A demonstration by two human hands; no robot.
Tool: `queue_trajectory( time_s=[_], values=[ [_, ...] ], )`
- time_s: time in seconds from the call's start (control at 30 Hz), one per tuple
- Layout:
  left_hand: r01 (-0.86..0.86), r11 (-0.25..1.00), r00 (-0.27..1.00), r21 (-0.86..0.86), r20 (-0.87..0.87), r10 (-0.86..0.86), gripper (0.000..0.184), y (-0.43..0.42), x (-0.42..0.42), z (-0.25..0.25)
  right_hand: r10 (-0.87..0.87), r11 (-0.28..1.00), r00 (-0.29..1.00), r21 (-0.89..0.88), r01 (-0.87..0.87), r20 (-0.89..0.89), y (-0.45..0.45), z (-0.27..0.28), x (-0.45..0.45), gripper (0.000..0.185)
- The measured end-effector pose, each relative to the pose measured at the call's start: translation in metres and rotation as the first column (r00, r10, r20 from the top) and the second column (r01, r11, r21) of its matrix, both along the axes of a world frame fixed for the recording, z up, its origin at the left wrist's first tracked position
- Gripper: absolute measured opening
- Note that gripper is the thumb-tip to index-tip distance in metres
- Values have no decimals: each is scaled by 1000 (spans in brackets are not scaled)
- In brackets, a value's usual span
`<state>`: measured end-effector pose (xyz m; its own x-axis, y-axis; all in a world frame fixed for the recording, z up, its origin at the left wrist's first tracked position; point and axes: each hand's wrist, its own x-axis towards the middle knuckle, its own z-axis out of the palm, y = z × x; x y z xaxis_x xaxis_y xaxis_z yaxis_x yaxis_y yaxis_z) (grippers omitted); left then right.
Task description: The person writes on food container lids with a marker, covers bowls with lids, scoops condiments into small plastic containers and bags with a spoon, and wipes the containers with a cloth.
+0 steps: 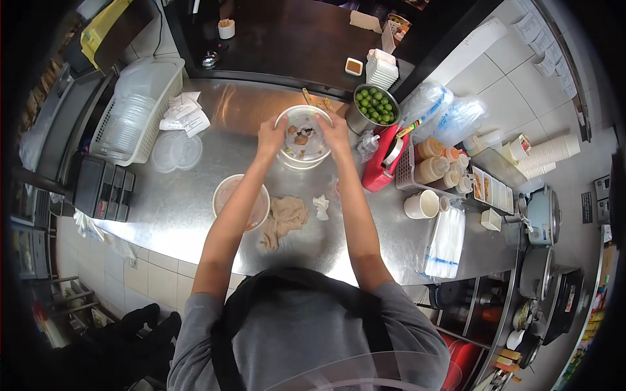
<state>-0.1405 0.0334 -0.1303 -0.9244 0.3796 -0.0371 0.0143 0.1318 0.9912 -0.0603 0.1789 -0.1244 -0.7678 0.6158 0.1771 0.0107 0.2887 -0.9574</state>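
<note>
**Inspector:** Start at the hands. What is the state of each?

**Assistant:** Left hand [270, 137]: curled on the left side of a round tub [316, 146], gripping it. Right hand [334, 133]: curled on the opposite side, likewise gripping. The fingers' undersides are hidden.

**Inspector:** Condition of the tub?

**Assistant:** Pale and translucent, with a white rim. Brown pieces, dark bits and small coloured specks show within its outline. A further pale curved edge appears just below it; whether that is its own wall or a second vessel, I cannot tell.

**Inspector:** Orientation and axis?

**Assistant:** The circular face points up toward the camera. Its outline is round, so no long axis can be read across it.

**Inspector:** Location?

**Assistant:** Over the far part of the steel counter [163, 195], midway between the hands. Contact with the surface cannot be confirmed.

**Inspector:** Continue outward.

**Assistant:** Nearer the body, a white bowl [222, 184], partly covered by the left forearm. Just beside it, a crumpled beige cloth [285, 218], then a wad of white tissue [321, 207]. Right of the tub, a metal pot [354, 119] of green fruit [376, 104] and a red holder [380, 159]. On the left, clear lids [176, 152] below printed slips [186, 116].
</note>
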Motion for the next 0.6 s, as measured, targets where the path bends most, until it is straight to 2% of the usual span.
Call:
queue_trajectory(
  time_s=[0.13, 0.23, 0.33, 0.43, 0.47, 0.53, 0.57, 0.6],
  values=[
    [48, 993, 997, -107, -49, -53, 33, -1, -10, -4, 9, 1000, 1000, -7, -9, 0, 0, 5, 0, 28],
    [95, 995, 991, -8, -93, -95, 32, 1, -19, -1, 84, 989, 995, -126, -77, 52, 2, 18, -4, 26],
    [115, 973, 951, -200, -261, -167, 32, -2, -21, 10, 143, 988, 981, -76, -134, 129, 11, 20, -10, 26],
    [122, 933, 910, -339, -337, -241, 31, -4, -19, 18, 86, 996, 973, -31, -81, 213, 9, 23, -11, 25],
    [100, 911, 906, -400, -342, -250, 30, -4, -23, 18, 69, 997, 984, 14, -72, 163, 7, 22, -14, 26],
    [89, 857, 888, -508, -349, -299, 28, 2, -32, 8, 1, 994, 998, 112, -9, 71, 13, 11, -11, 26],
    [137, 885, 880, -444, -355, -315, 31, 1, -35, 4, -178, 963, 982, 195, 186, -59, 21, 6, -9, 29],
    [220, 883, 900, -415, -263, -348, 40, -2, -34, 10, -329, 892, 922, 254, 374, -201, 30, 0, -10, 32]
  ],
)
